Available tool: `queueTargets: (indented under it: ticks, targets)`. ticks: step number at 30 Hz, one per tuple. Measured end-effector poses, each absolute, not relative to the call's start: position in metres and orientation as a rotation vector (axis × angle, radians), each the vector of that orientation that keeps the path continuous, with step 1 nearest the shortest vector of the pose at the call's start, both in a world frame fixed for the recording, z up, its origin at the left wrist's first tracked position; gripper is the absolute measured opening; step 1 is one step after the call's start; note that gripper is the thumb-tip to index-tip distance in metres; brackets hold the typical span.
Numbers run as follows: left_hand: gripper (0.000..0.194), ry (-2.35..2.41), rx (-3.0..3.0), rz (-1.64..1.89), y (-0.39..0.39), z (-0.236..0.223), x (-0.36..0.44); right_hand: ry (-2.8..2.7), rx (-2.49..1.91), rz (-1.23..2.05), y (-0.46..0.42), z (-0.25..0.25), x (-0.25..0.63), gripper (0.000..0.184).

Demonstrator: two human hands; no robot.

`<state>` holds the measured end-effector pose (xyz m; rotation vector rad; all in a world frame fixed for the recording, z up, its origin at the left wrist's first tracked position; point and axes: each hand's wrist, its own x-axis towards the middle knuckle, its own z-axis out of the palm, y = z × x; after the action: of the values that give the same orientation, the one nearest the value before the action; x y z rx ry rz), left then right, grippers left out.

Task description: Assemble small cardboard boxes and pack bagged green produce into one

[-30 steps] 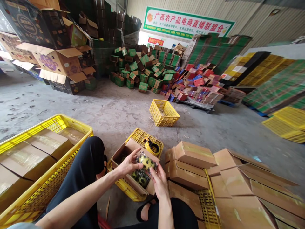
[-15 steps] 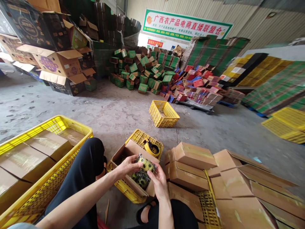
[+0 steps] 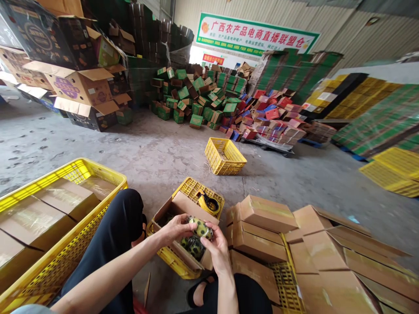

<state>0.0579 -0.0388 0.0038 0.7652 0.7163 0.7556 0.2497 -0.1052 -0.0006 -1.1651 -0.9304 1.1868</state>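
Both my hands hold a clear plastic bag of yellow-and-black items (image 3: 201, 227) over an open cardboard box (image 3: 178, 207). My left hand (image 3: 175, 230) grips the bag's left side with curled fingers. My right hand (image 3: 216, 246) pinches its right side. More yellow-and-black items (image 3: 193, 246) lie inside the box. The box rests on a small yellow crate (image 3: 193, 186), beside a tape dispenser (image 3: 209, 203).
A large yellow crate (image 3: 72, 172) with sealed cartons stands at my left. Brown cartons (image 3: 262, 216) are stacked on my right. A yellow basket (image 3: 225, 156) sits on the concrete floor ahead. Piles of green and red boxes (image 3: 209, 96) lie beyond.
The bag has been drawn together and lowered slightly toward the box; both hands have closed in on it.
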Motion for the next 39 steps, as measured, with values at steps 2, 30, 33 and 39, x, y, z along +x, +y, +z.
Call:
queueTargets:
  ticks: [2, 30, 33, 39]
  targets:
    - [0.060, 0.727, 0.762, 0.768, -0.039, 0.004, 0.059, -0.924, -1.158, 1.188, -0.105, -0.001, 0.249, 0.047]
    - [0.059, 0.619, 0.788, 0.859, -0.037, 0.019, 0.066, -0.538, -0.971, 1.416, -0.103, 0.001, 0.249, 0.043]
    - [0.071, 0.553, 0.734, 0.880, -0.038, 0.019, 0.069, -0.494, -0.966, 1.463, -0.102, -0.004, 0.247, 0.043]
    - [0.109, 0.483, 0.683, 0.886, -0.041, 0.016, 0.072, -0.426, -1.010, 1.590, -0.102, -0.002, 0.242, 0.051]
